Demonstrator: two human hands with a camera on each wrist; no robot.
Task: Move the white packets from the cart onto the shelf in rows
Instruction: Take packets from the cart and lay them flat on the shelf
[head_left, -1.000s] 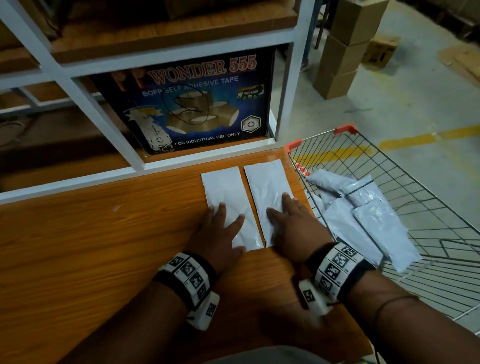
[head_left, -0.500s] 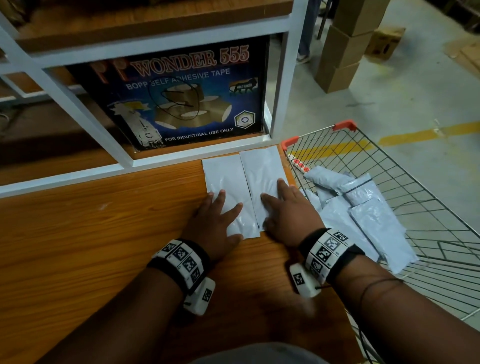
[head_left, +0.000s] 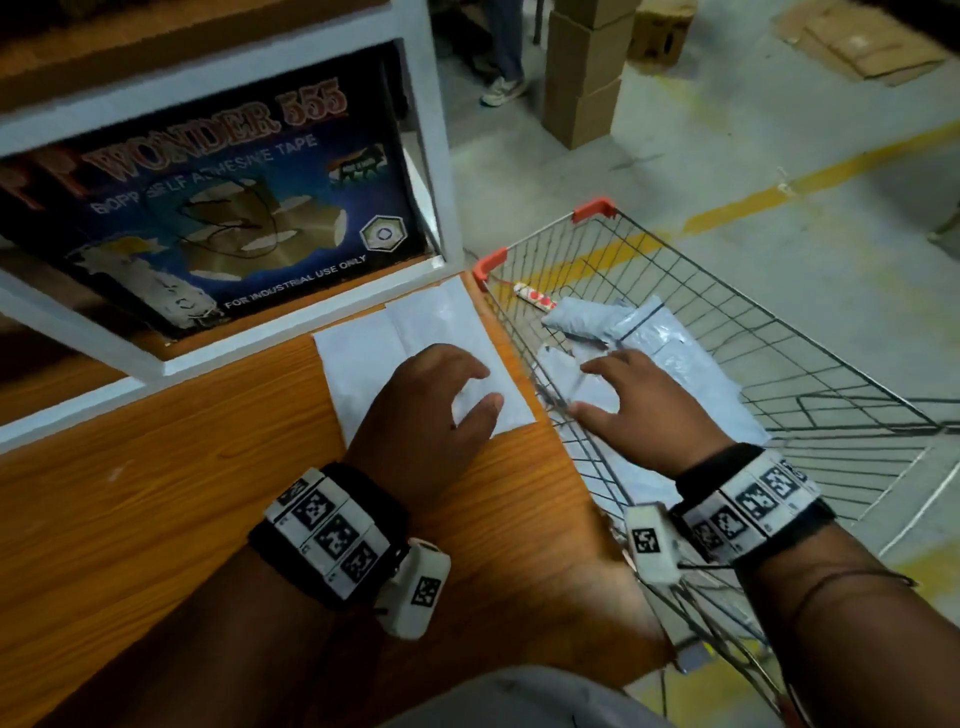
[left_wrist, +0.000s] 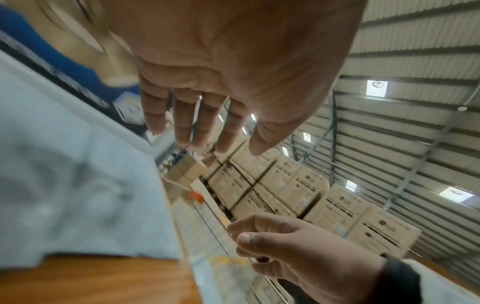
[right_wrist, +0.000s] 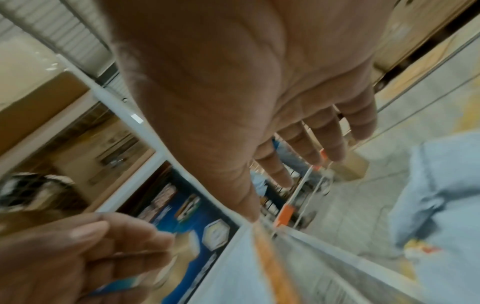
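Observation:
Two white packets, the left packet (head_left: 358, 364) and the right packet (head_left: 447, 322), lie flat side by side on the wooden shelf (head_left: 208, 493), touching, at its back right corner. My left hand (head_left: 475, 387) hovers over their near ends, fingers loosely spread and holding nothing; the left wrist view shows the left hand (left_wrist: 207, 127) empty above a packet (left_wrist: 64, 185). My right hand (head_left: 587, 389) is open over the near rim of the wire cart (head_left: 545, 234), above several loose white packets (head_left: 685, 364) inside it. The right hand (right_wrist: 298, 154) holds nothing.
A blue tape box (head_left: 223, 208) stands behind the white shelf frame (head_left: 431, 156). A small red-and-white item (head_left: 532, 296) lies in the cart's far corner. Stacked cardboard boxes (head_left: 582, 78) and a person's shoe (head_left: 501, 91) are on the floor beyond.
Both hands have come off the two shelf packets, which now lie closed up against each other. The right hand moved right, over the cart; the left hand shifted right.

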